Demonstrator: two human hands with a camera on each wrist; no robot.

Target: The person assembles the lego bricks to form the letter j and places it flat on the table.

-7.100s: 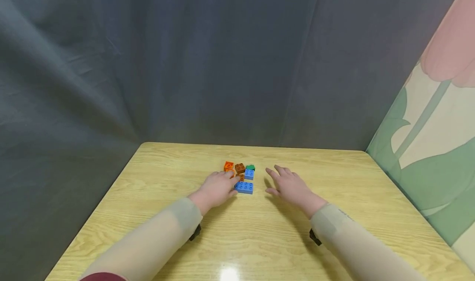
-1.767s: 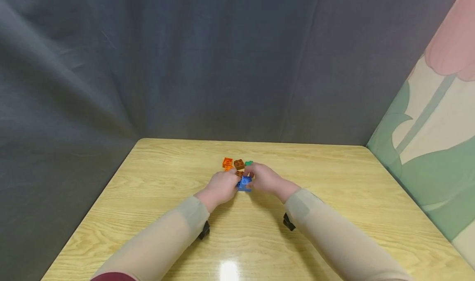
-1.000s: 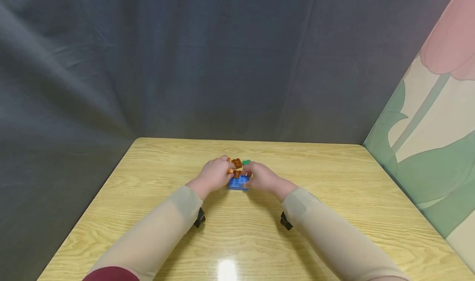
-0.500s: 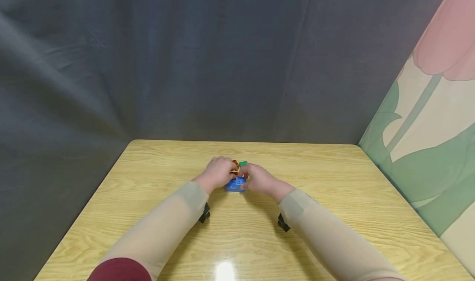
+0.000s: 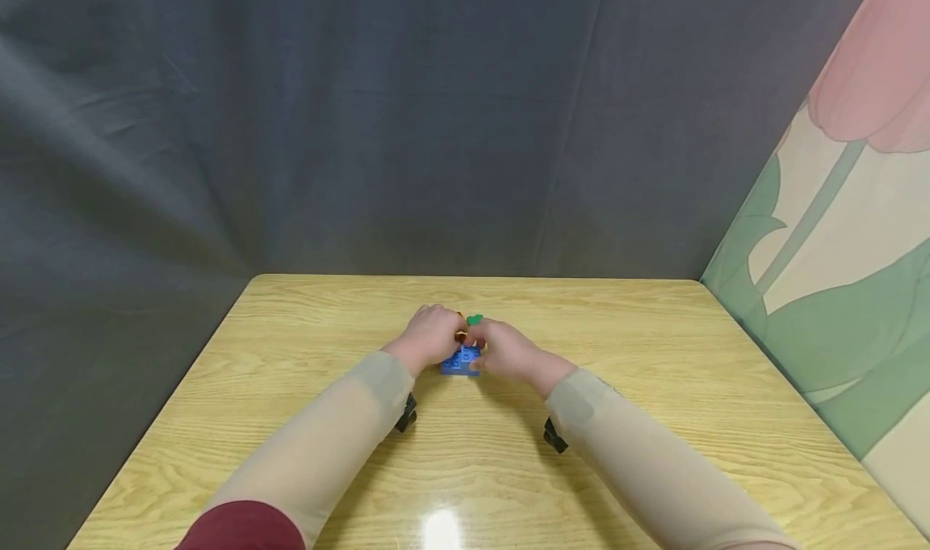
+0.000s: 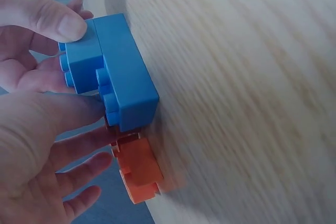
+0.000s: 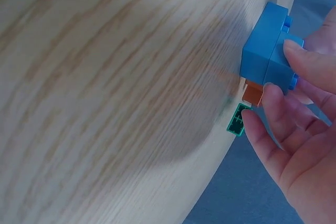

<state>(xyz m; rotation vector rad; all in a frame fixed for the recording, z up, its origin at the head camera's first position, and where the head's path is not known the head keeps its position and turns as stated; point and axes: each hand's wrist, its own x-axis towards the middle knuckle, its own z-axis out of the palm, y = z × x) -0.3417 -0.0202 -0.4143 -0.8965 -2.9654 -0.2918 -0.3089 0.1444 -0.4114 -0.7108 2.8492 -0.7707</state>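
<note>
A small blue brick (image 7: 281, 61) sits on one end of a longer blue brick (image 7: 262, 45), which stands on the table. My right hand (image 5: 508, 350) pinches the small brick between thumb and fingers. Just left of it, my left hand (image 5: 430, 336) pinches a brown brick (image 5: 460, 337), mostly hidden by the fingers, behind the blue pair. In the left wrist view the left thumb passes close beside the long blue brick, with the other fingers spread loosely. An orange brick (image 6: 139, 169) lies near those fingers.
A green brick (image 5: 475, 320) lies behind the hands, close to the right fingertips. The wooden table (image 5: 617, 356) ends at a dark curtain (image 5: 436, 130) at the back. A wall with a flower pattern (image 5: 835, 235) stands at the right.
The right hand brought the small blue brick onto the long one and keeps hold of it. The left hand left the long brick, moved back over the orange bricks and closed on a brown brick.
</note>
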